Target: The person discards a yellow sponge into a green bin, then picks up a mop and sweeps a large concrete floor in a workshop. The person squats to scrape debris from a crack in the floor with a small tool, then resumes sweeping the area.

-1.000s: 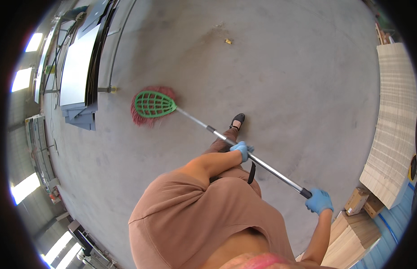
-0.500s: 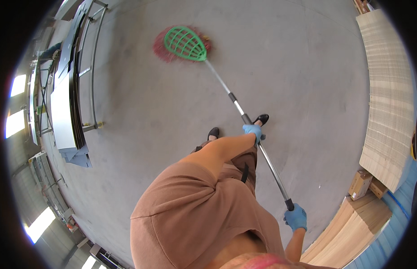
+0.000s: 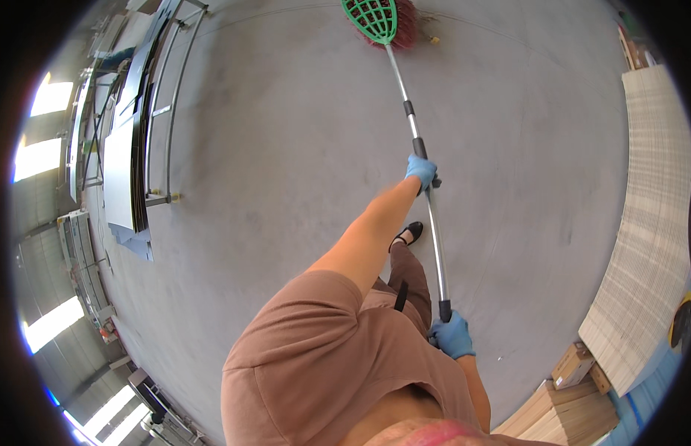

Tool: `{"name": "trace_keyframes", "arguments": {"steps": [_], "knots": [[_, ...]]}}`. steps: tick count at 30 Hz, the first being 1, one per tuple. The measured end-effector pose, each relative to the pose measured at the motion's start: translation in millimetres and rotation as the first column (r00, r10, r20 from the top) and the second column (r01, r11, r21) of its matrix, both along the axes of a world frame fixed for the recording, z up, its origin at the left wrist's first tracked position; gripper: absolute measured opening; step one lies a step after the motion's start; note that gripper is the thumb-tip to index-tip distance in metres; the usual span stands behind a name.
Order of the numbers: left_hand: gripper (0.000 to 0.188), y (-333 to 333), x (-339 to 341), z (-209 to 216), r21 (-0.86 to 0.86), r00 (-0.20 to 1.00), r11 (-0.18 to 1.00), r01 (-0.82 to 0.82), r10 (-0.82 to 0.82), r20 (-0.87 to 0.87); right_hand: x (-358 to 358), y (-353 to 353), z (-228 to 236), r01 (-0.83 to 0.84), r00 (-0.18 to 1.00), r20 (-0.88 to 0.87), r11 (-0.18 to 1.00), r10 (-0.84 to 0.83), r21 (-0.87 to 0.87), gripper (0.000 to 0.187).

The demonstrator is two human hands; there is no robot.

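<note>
We've got open concrete floor (image 3: 286,149) on every side of the broom (image 3: 380,21), so it can swing wide. Way off to the broom's left stands a metal rack of panels (image 3: 126,163). Far to its right lies a pale slatted stack (image 3: 650,223), with cardboard boxes (image 3: 576,364) near that stack's lower end.

Broom out ahead on the floor

From the broom (image 3: 405,104): left hand (image 3: 421,170) grips mid-handle, right hand (image 3: 453,336) its near end; rack (image 3: 137,149) far left, stacked panels (image 3: 646,223) right, boxes (image 3: 576,364) near right.
</note>
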State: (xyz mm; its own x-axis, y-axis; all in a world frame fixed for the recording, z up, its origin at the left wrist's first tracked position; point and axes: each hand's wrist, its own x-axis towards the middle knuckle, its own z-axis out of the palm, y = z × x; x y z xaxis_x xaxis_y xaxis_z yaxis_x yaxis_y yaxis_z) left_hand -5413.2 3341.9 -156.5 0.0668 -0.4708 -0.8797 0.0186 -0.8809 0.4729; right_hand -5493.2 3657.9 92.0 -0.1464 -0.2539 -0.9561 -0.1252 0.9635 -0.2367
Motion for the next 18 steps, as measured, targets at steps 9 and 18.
{"name": "trace_keyframes", "arguments": {"steps": [9, 18], "knots": [[0.015, -29, 71, -27, 0.093, 0.941, 0.94, -0.329, 0.335, -0.053, -55, -84, 2, -0.461, 0.877, -0.116, 0.884, 0.467, 0.072, 0.031], [0.021, -148, 175, -74, 0.221, 0.749, 0.72, -0.658, 0.657, 0.088, -54, -332, -19, -0.87, 0.412, -0.371, 0.48, 0.832, 0.111, 0.022]]}}
